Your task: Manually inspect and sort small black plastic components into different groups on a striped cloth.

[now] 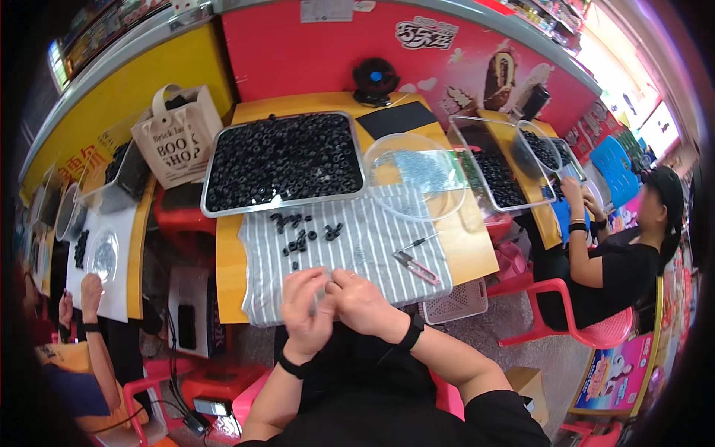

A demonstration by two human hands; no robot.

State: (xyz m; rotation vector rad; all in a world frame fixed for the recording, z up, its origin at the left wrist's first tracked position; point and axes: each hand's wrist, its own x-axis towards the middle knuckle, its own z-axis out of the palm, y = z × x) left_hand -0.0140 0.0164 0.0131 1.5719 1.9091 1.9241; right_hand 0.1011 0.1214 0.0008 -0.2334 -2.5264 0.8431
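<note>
My left hand and my right hand meet above the near edge of a grey-and-white striped cloth. The fingers of both are curled and pressed together; whatever is between them is hidden. Just beyond lie several small black ring-like parts in a loose cluster. To the right on the cloth rest pink-handled thread snips and a thin pointed tool with a black handle. A metal tray heaped with black ring-like parts stands farther back.
A round clear tub holds a bag of small clear pieces. Behind stand a black fan and a dark flat sheet. A canvas bag is at left. Co-workers sit at tables on both sides, the right one on a pink chair.
</note>
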